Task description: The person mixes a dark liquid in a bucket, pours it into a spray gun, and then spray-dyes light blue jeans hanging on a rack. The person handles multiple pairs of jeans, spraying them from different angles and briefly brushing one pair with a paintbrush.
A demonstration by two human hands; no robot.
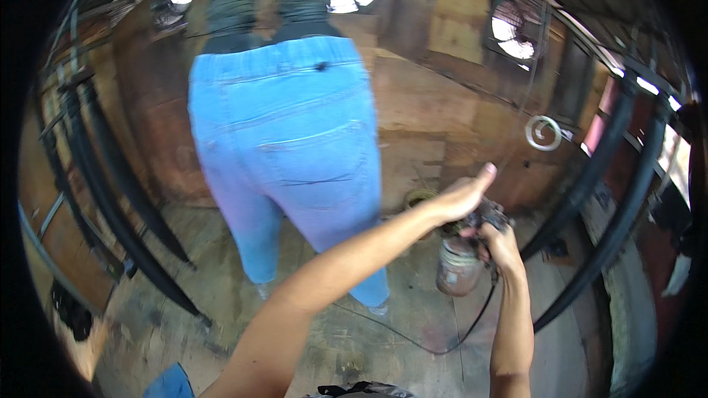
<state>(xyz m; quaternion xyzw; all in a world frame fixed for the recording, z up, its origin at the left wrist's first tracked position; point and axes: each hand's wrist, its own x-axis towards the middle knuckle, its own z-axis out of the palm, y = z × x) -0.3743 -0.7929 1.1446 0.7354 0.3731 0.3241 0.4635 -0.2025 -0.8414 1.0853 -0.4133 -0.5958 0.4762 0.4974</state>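
A dark, stained spray gun (493, 215) with a cloudy jar (458, 268) under it is gripped by my right hand (503, 242), fingers closed round it. My left hand (466, 199) reaches across from the left, right beside the top of the gun. Its thumb stands stretched out; its other fingers are mostly hidden, and I cannot tell if they touch the gun. A thin dark hose (472, 328) hangs from the gun toward the floor. To the left, a pair of blue jeans (295, 133) hangs filled out on a form, back pocket toward me, with a pinkish tint on the thighs.
Two ribbed dark ducts (231, 1) rise above the jeans. Long black leg-like tubes hang at the left (110, 177) and right (627, 199). Fans (514, 29) sit in the wooden wall (420, 96). A white coil (543, 133) hangs at right. Blue cloth (168, 383) shows at lower left.
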